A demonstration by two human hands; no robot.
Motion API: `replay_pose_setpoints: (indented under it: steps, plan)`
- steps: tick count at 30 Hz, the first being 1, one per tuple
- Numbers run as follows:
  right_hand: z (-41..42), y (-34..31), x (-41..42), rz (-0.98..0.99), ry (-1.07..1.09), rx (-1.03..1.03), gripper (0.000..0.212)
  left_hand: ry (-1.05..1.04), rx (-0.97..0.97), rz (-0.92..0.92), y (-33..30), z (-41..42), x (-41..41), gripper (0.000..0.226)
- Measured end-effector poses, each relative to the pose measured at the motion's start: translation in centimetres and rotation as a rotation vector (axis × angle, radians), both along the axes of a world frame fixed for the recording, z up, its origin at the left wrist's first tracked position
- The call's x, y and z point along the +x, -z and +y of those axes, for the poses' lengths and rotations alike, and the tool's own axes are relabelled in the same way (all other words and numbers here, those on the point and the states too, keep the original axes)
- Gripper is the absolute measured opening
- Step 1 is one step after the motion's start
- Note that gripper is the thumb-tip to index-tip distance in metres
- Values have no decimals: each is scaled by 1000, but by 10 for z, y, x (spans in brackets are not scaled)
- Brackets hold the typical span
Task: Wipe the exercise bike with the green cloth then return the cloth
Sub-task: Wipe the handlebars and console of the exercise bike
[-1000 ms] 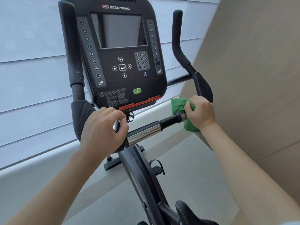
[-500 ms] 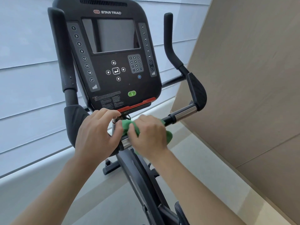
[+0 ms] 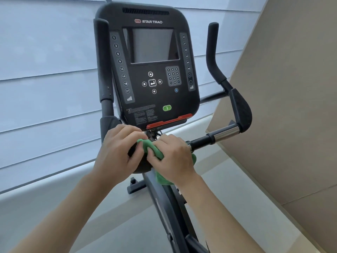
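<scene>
Cloth (image 3: 158,155), green, bunched under right hand (image 3: 174,157) fingers, which curl round it on handlebar (image 3: 200,142) centre. Left hand (image 3: 118,152) fingers curl on the bar beside. Looks soft, light; grip a wad, not an edge.

Gym, exercise bike (image 3: 164,198) (Star Trac console (image 3: 151,70))
</scene>
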State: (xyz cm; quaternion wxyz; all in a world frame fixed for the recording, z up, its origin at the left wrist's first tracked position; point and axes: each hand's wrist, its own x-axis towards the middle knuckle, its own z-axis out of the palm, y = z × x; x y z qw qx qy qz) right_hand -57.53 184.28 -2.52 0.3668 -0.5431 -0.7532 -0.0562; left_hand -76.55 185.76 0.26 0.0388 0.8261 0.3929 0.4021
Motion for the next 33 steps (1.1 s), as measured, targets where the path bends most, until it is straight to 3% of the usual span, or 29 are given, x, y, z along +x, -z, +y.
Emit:
replay_pose_setpoints:
  steps: [7,16,22,25,33]
  plan:
    - [10,-40,-12,275,32,84,30,-156,2,12,12,0,-66,20]
    - [48,-94,-92,352,59,149,26,-131,-146,-101,-9,22,-113,24]
    - [58,-66,-139,-10,109,-242,53,-122,-232,-214,-9,32,-146,21]
    - [56,-62,-135,49,95,-202,44,-75,-254,-251,-8,39,-164,19]
    - [37,-61,-158,-89,266,-101,42,136,-253,-244,-18,82,-193,15]
